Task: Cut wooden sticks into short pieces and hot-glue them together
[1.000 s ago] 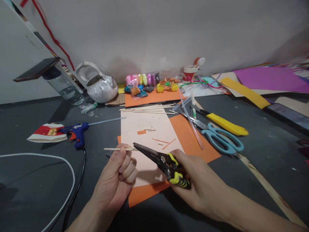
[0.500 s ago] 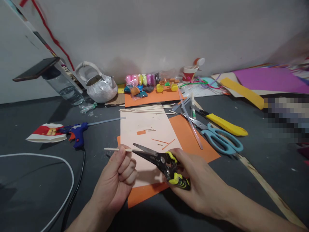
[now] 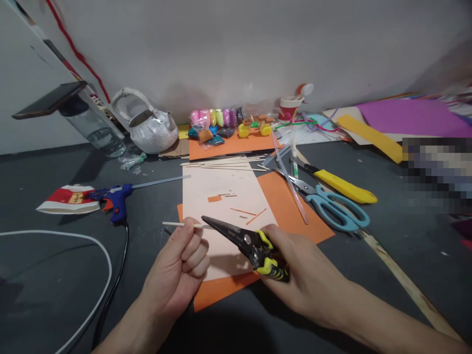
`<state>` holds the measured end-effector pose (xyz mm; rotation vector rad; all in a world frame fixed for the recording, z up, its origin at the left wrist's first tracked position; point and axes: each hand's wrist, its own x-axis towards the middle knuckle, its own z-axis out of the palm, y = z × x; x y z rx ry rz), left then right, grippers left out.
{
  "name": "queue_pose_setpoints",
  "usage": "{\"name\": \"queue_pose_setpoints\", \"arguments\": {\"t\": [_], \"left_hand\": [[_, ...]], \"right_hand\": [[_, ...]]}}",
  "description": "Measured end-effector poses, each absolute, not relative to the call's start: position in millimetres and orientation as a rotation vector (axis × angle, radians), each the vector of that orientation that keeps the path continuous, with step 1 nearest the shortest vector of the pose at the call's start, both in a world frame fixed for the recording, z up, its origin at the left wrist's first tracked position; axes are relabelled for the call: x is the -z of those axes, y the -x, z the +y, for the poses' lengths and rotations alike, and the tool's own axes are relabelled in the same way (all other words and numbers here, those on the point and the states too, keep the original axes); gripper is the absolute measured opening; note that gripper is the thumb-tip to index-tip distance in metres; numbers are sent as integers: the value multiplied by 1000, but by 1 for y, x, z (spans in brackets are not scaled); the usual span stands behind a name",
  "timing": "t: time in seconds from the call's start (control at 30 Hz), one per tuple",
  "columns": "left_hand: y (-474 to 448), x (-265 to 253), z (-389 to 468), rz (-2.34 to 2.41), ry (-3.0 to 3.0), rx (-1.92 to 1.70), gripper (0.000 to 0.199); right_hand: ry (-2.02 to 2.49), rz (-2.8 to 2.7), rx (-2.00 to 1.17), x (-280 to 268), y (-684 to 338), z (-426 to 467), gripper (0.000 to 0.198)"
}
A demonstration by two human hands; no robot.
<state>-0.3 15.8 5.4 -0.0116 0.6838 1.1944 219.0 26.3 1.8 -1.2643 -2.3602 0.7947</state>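
Note:
Between thumb and fingers, my left hand (image 3: 180,265) pinches a thin wooden stick (image 3: 173,224) that lies roughly level. My right hand (image 3: 295,265) is wrapped round the yellow-and-black handles of black-bladed shears (image 3: 236,237). The blades are closed together, their tip just beside the right end of the stick. Below both hands lies a pale sheet of paper (image 3: 224,179) on orange paper (image 3: 221,296). On the pale sheet are short stick pieces, a small orange rectangle (image 3: 214,199) and thin orange strips (image 3: 256,216). More long thin sticks (image 3: 221,163) lie across its far edge.
To the left rest a blue glue gun (image 3: 120,196) and its cable. Blue-handled scissors (image 3: 337,211) and a yellow utility knife (image 3: 342,187) lie right. Behind stand a silver teapot (image 3: 153,132), a water bottle (image 3: 96,130), coloured clay packets (image 3: 214,120) and a red cup (image 3: 289,108).
The shears' blades have gone from apart to closed at the stick's right end. The stick now reaches less far past my left fingers on that side.

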Motion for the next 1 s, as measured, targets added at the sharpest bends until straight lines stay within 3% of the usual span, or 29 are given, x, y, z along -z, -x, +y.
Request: {"name": "queue_pose_setpoints", "arguments": {"t": [0.27,0.47,0.8,1.0], "left_hand": [[0,-3,17,632,24,-1207,26],[0,-1,16,589,14,-1177,37],[0,-1,13,585,-83,-1191,24],[0,-4,15,575,-64,-1231,21]], "right_hand": [[1302,-2308,-828,-4,-216,29,19],[1240,-2363,-761,-2,-215,28,21],[1198,-2396,-637,1,-221,26,14],[1257,-2232,-795,-6,-217,29,18]]}}
